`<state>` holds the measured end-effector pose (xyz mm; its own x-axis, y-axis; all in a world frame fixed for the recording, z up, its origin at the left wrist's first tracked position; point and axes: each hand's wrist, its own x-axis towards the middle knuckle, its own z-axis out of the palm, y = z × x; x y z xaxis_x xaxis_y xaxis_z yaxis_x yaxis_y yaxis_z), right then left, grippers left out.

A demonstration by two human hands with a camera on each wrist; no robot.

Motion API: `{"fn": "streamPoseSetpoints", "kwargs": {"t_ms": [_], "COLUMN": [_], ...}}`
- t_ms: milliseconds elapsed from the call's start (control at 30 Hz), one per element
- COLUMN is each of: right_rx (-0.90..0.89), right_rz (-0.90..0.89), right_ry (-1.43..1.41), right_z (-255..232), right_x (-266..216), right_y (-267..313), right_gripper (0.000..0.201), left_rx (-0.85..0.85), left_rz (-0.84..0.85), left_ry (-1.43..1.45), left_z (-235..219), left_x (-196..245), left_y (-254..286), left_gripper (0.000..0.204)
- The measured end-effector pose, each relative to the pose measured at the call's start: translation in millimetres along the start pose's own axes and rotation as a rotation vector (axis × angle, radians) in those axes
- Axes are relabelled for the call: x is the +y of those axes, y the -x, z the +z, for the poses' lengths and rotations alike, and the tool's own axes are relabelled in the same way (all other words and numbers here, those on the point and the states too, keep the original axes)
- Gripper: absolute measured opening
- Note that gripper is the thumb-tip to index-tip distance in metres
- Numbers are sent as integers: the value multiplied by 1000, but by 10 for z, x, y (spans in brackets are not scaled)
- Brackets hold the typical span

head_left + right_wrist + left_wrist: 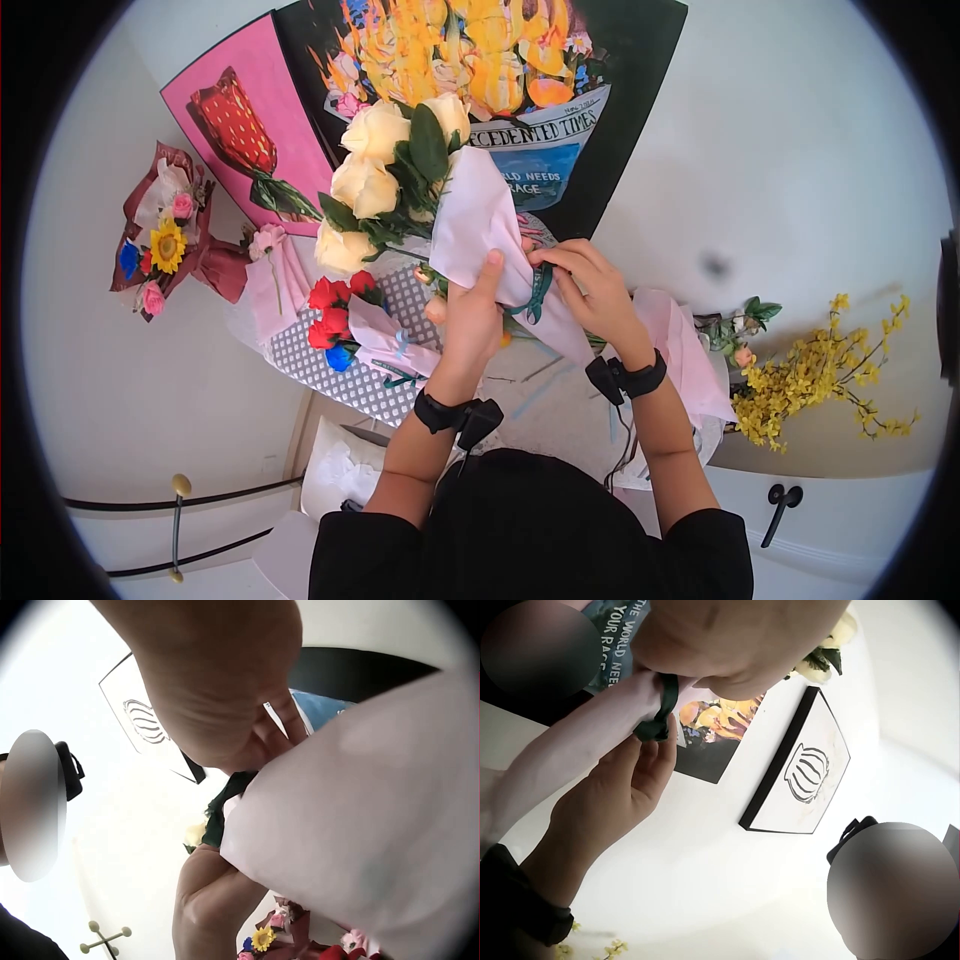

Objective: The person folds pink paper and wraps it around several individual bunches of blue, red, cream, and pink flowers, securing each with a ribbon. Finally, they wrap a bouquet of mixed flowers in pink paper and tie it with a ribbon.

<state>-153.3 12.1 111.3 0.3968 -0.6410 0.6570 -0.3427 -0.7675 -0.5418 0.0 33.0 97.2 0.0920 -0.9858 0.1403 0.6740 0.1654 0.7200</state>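
A bouquet of cream roses (365,187) in pale pink wrapping paper (478,225) leans up to the left in the head view. My left hand (474,325) grips its wrapped stems, thumb lying over the paper. Around the narrow part runs a dark green ribbon (537,295). My right hand (597,288) pinches this ribbon at its fingertips, just right of the stems. In the left wrist view the ribbon (657,724) circles the paper, with the right hand (604,806) below it. The paper covers much of the right wrist view, partly hiding the left hand (211,900).
A small bouquet of red roses (332,312) lies on the patterned table cover (300,355). Farther left is a dark red wrapped bouquet with a sunflower (167,245). Two paintings (630,90) stand behind. To the right are pink paper (675,350) and yellow blossom branches (800,390).
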Motion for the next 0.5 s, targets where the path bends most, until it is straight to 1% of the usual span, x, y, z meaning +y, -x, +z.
{"fn": "streamPoseSetpoints", "kwargs": {"t_ms": [33,67,133,267,333,367,433,467,500], "right_rx": [17,17,54,106,227,227,283,285,226], "right_rz": [8,10,-25,-50,-21,-22,67,68,160], "right_ry": [-7,-8,40,76,152,152,18,20,-58], "right_z": [2,1,-8,-42,-93,-117,-167,-183,-199], "right_x": [1,20,79,138,168,166,152,154,160], "right_y": [4,20,68,78,92,96,105,120,137], "right_gripper": [26,26,18,13,10,10,8,8,7], "left_rx": [3,4,-62,-24,-10,-10,4,2,16], "left_rz": [-5,-7,-44,-27,-8,-7,-22,-24,-35], "left_ry": [6,6,30,-30,-68,-68,-76,-75,-82], "left_z": [8,7,-2,-19,-75,-88,-107,-114,-121], "left_x": [4,10,22,13,3,2,0,-1,-1], "left_y": [5,8,14,8,4,7,13,13,10], "left_gripper": [34,34,35,35,36,36,37,37,37]}}
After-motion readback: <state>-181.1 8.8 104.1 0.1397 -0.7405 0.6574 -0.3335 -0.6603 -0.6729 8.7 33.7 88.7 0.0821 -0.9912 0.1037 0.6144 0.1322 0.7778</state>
